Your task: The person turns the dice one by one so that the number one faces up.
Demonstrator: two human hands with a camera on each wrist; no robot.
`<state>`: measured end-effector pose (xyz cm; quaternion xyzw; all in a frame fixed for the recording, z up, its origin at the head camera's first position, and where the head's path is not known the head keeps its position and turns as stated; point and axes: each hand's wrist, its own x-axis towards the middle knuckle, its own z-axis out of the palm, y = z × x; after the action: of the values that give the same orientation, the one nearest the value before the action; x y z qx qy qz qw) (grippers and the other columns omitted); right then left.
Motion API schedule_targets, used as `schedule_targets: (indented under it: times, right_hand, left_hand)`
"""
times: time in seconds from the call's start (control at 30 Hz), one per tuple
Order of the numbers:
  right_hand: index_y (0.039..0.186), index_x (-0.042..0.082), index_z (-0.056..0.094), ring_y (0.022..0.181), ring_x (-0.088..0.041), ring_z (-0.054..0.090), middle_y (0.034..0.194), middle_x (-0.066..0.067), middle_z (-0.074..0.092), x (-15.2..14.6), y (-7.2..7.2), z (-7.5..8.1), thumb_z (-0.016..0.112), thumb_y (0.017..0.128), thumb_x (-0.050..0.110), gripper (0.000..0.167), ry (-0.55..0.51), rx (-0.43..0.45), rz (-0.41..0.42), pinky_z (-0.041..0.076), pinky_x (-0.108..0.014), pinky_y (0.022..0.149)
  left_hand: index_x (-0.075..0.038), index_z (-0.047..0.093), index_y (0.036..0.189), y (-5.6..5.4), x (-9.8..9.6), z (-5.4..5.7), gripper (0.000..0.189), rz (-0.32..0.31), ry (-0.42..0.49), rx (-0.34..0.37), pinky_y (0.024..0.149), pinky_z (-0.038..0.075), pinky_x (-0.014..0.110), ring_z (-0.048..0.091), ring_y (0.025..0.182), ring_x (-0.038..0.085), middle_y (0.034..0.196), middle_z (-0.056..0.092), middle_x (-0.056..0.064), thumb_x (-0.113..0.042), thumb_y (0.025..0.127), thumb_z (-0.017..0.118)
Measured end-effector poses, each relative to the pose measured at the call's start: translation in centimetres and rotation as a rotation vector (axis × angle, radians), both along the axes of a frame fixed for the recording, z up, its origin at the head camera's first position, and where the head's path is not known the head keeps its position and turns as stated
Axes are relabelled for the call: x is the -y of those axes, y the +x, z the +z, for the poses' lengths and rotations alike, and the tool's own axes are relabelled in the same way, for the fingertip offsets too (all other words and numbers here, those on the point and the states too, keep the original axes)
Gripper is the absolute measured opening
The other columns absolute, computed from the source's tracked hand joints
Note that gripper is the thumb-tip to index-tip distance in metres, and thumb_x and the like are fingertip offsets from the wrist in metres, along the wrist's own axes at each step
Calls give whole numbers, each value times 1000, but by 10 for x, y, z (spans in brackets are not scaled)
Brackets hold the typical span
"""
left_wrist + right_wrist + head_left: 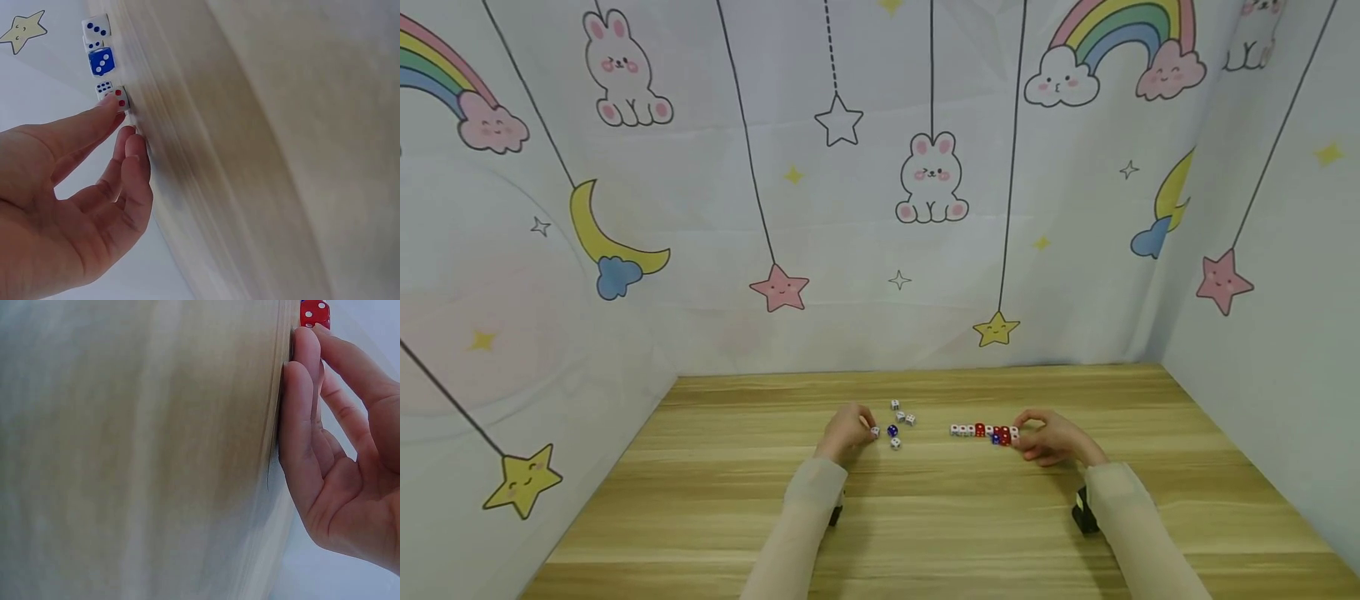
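Head view sets both hands at the wood-grain table [925, 525]: the left hand [847, 432] among scattered dice [901, 416], the right hand [1051, 437] at the right end of a row of white and red dice [981, 430]. Only there does the whole row show. Left wrist view adds red pips on the white die [123, 99] pinched by the left hand, near a blue die [102, 61] showing three white pips. Right wrist view puts fingertips [306, 342] at a white-pipped red die [314, 312]; I cannot tell whether they grasp it.
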<state>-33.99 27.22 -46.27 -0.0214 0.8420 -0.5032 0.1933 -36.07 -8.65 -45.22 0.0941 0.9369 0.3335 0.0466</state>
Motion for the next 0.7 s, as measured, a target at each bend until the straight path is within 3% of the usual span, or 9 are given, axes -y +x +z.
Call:
schedule_targets:
  times: [0.23, 0.7]
  right_hand:
    - [113, 5, 48, 59, -8, 60, 68, 2, 64, -2, -2, 1, 62, 83, 17, 36, -4, 5, 10, 48, -27, 51]
    - [113, 5, 48, 59, -8, 59, 67, 3, 63, -1, -2, 0, 63, 83, 16, 35, -1, 14, -1, 49, -27, 52]
  left_hand:
    - [-3, 66, 86, 1, 0, 1, 12, 12, 1, 8, 57, 42, 28, 53, 70, 18, 84, 62, 10, -2, 74, 68]
    - [-3, 64, 84, 1, -1, -1, 11, 18, -10, -9, 54, 39, 27, 50, 62, 16, 77, 60, 9, -3, 74, 69]
